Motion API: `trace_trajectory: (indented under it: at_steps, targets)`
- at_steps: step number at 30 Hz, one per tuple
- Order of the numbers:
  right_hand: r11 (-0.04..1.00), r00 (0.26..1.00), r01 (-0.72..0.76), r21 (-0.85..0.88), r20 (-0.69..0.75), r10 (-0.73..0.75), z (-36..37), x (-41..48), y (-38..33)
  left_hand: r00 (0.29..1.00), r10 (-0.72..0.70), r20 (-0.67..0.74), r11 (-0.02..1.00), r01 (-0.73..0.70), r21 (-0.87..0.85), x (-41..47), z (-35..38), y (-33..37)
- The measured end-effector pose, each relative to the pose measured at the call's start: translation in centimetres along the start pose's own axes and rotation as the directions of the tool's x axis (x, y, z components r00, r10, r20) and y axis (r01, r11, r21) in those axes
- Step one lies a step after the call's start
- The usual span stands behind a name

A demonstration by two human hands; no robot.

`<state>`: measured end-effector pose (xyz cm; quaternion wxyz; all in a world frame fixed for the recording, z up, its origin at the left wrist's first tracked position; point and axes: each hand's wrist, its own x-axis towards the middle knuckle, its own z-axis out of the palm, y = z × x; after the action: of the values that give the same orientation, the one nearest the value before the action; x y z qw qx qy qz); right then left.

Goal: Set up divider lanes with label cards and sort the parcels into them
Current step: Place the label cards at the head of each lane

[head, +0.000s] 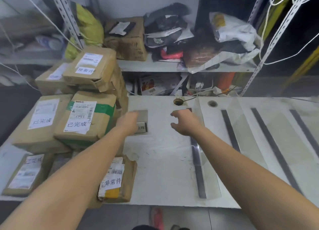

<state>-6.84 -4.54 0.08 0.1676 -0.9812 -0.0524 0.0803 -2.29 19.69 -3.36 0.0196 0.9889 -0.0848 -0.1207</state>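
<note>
— six or so cardboard parcels (76, 115) crowd the left end of the white table (160, 153), stacked two and three high, each with a white paper label. the tallest stack (89, 71) leans a little, top box dented at one corner.

— how would they handle?

— my guess is stiff but tired cardboard, taped over, light to middling. i'd take each by two opposite side faces, not by the crushed corner or the loose paper. the small parcel (117, 179) at the near edge overhangs the table lip, so it could tip off if nudged.

— and the hands?

— left hand (129, 122) reaches over a grey label card holder (142, 121) lying near the table's middle; it covers part of it, and blur keeps me from telling whether the fingers pinch it or just rest there. right hand (183, 122) hovers just right of that, fingers curled and spread, holding nothing.

— the lanes?

— clear acrylic dividers on dark base strips: nearest divider (198, 160) just beside the right forearm, three more strips (269, 143) further right. thin, slick, likely brittle; best held low, near the base. no parcels sit between them yet.
</note>
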Motion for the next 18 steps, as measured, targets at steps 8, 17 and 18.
trace_trajectory:
  at_steps: [8,17,18]
  targets:
    - [1.0,0.996,0.019,0.022,0.085,-0.021,3.0,4.7,-1.1,0.996,0.035,0.084,0.979,-0.051,0.198,3.4,3.3,-0.4]
    - [0.985,0.991,-0.037,0.171,0.132,0.015,6.6,7.9,1.1,0.998,0.03,-0.063,0.997,-0.035,-0.073,5.3,6.2,-2.0]
    - [0.984,0.99,-0.038,0.176,0.142,0.013,7.0,8.1,1.4,0.997,0.024,-0.077,0.992,-0.033,-0.121,5.4,6.5,-2.2]
